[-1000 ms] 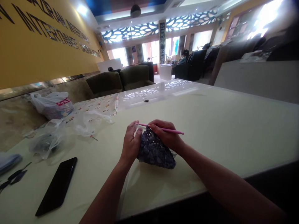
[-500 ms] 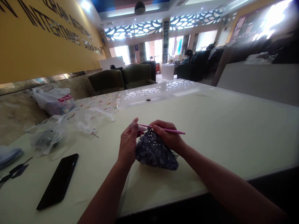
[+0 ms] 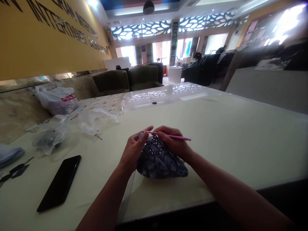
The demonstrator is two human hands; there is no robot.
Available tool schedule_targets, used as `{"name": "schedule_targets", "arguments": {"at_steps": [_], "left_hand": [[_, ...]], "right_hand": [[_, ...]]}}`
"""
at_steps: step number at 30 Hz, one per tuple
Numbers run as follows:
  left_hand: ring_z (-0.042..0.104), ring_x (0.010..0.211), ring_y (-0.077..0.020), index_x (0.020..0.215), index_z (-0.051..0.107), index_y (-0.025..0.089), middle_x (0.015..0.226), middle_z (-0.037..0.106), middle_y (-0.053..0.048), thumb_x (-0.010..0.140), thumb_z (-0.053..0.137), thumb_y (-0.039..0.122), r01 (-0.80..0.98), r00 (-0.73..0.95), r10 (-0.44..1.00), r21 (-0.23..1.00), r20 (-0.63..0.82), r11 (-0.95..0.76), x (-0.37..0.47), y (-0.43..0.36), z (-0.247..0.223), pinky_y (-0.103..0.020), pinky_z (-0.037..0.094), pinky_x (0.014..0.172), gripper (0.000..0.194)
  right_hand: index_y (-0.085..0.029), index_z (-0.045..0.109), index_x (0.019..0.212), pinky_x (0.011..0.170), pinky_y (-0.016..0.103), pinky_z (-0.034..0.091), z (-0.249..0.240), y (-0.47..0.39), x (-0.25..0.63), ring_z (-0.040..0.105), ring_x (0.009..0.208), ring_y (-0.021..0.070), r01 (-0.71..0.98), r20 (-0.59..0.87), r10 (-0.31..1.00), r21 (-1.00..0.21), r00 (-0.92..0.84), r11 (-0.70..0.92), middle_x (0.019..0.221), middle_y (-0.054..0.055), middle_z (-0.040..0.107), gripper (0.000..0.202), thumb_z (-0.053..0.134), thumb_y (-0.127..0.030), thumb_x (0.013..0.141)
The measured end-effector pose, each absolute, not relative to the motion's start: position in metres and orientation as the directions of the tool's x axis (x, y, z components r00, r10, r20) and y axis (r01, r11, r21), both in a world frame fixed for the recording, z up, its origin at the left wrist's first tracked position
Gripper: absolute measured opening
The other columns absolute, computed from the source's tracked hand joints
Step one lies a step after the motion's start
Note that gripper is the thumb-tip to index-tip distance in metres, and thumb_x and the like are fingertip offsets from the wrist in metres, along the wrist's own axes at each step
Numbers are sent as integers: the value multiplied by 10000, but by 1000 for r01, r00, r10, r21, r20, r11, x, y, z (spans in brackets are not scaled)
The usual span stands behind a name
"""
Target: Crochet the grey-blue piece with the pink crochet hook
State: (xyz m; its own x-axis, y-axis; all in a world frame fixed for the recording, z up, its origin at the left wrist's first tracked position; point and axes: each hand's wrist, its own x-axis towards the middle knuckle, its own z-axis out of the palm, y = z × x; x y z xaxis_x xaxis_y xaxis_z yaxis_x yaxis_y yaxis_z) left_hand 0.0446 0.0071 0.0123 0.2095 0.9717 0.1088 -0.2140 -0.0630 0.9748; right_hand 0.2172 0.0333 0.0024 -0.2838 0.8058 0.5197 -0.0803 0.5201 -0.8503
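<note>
A dark blue-grey crocheted piece (image 3: 160, 160) with a ruffled, petal-like surface hangs between my hands just over the table, its upper part an open mesh. My right hand (image 3: 172, 138) is closed round a pink crochet hook (image 3: 179, 137), which lies nearly level with its tip pointing left. The fingers of that hand also touch the top of the piece. My left hand (image 3: 135, 146) is closed at the piece's left edge, thumb and fingers pinched near the hook's tip. A pale greyish bit of material shows by the left thumb; its kind I cannot make out.
On the pale table (image 3: 228, 144), a black phone (image 3: 59, 183) and dark scissors (image 3: 16, 170) lie to the left. Behind them are a thin clear plastic bag (image 3: 51, 138), a small pin-like item (image 3: 98, 137) and a white shopping bag (image 3: 57, 100). Green chairs (image 3: 145, 78) stand beyond.
My left fingers, raised and apart before, have folded in to a pinch by the hook's tip. The crocheted piece has shifted and spread slightly; the right hand keeps hold of the hook.
</note>
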Motion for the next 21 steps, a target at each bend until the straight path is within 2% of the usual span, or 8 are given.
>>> {"name": "schedule_targets", "arguments": {"at_steps": [3,7,10,12,15,21], "left_hand": [[587,1245,-323,897,774,175,1390,625,-115,860,561,666,-202,117,984,973,137,-112,46,6,13,-428,423,1065,536],[560,1281,-338,938,776,196,1339,664,-103,853,511,717,-195,88,988,975,127,-108,48,4,14,-457,434,1065,590],[566,1279,-341,937,787,189,1430,597,-89,845,614,628,-172,135,982,979,133,-109,46,4,15,-433,430,1072,481],[581,1265,-333,1075,773,220,1450,579,-82,824,696,543,-183,174,980,981,96,-63,45,4,16,-425,432,1072,416],[594,1252,-326,1236,709,259,1432,595,-88,803,751,455,-208,206,977,978,50,-6,43,4,15,-439,423,1085,478],[580,1269,-338,1185,733,245,1447,582,-80,753,812,376,-202,231,971,979,64,-16,42,4,14,-440,430,1078,458]], "right_hand": [[-185,718,858,658,236,486,3,33,217,593,702,116,-54,526,806,-845,-272,533,783,14,687,198,596,-332,910],[-187,715,863,654,232,485,4,32,217,598,704,115,-42,529,798,-840,-289,542,790,14,691,197,582,-324,913],[-190,722,870,682,230,499,3,31,217,623,735,118,-39,535,791,-835,-296,549,816,16,711,187,584,-308,915],[-192,730,878,704,231,510,2,31,217,641,759,121,-49,535,791,-836,-297,547,840,18,727,186,592,-310,919],[-202,745,933,747,244,526,1,32,218,673,818,134,-63,541,783,-832,-308,551,910,26,750,189,597,-319,930],[-203,749,981,783,241,534,1,32,219,688,861,132,-58,567,757,-811,-325,582,939,28,758,190,591,-302,942]]}}
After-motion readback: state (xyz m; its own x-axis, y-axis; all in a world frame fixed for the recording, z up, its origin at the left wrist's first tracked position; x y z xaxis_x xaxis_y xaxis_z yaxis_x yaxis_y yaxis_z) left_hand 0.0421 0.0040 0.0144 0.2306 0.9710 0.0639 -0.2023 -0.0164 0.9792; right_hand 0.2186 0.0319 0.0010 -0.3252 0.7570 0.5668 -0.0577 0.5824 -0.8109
